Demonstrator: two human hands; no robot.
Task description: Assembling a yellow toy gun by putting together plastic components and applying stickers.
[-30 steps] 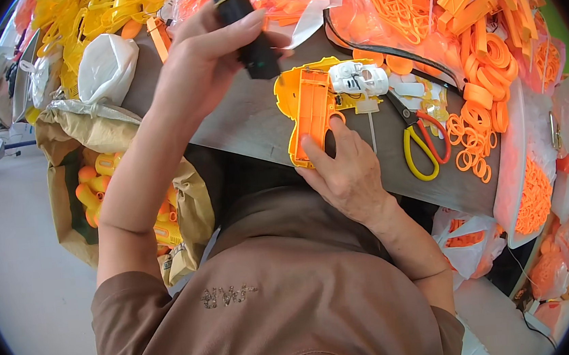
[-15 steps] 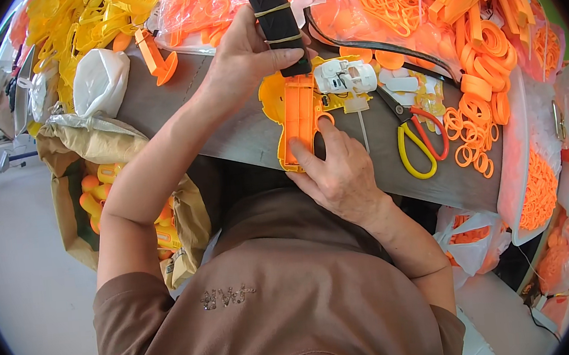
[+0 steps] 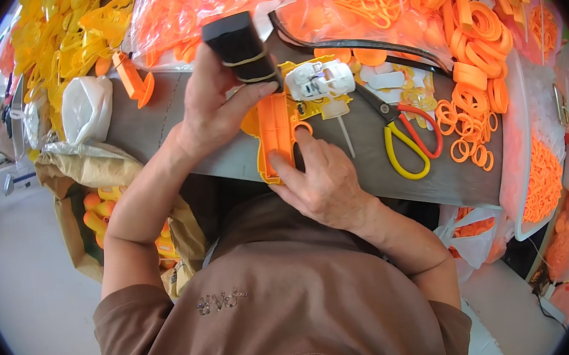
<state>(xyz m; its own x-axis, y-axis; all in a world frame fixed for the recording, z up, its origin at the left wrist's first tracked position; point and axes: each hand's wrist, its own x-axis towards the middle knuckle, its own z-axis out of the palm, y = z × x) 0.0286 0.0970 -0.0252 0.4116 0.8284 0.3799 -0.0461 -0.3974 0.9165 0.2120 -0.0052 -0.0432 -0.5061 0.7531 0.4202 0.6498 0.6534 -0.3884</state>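
My left hand (image 3: 219, 108) is wrapped round a black block (image 3: 239, 45) bound with a rubber band. The block's lower end is down at the top of a long orange plastic piece (image 3: 275, 127); whether they touch I cannot tell. This piece lies in a yellow plastic shell (image 3: 250, 122) at the table's near edge. My right hand (image 3: 322, 177) presses the shell and orange piece with its thumb and fingers, next to a small orange ring. A white plastic mechanism (image 3: 320, 80) sits at the shell's upper right.
Scissors (image 3: 397, 139) with red and yellow handles lie right of the shell. Orange rings (image 3: 469, 101) are heaped beyond them. Bags of orange parts (image 3: 200, 14) line the back, yellow parts (image 3: 59, 42) the far left. A brown sack (image 3: 84, 162) stands left, below a white bag (image 3: 88, 107).
My left hand has brought the black block down and left, nearer to me. My right hand and the shell appear slightly further left and lower as the view shifted.
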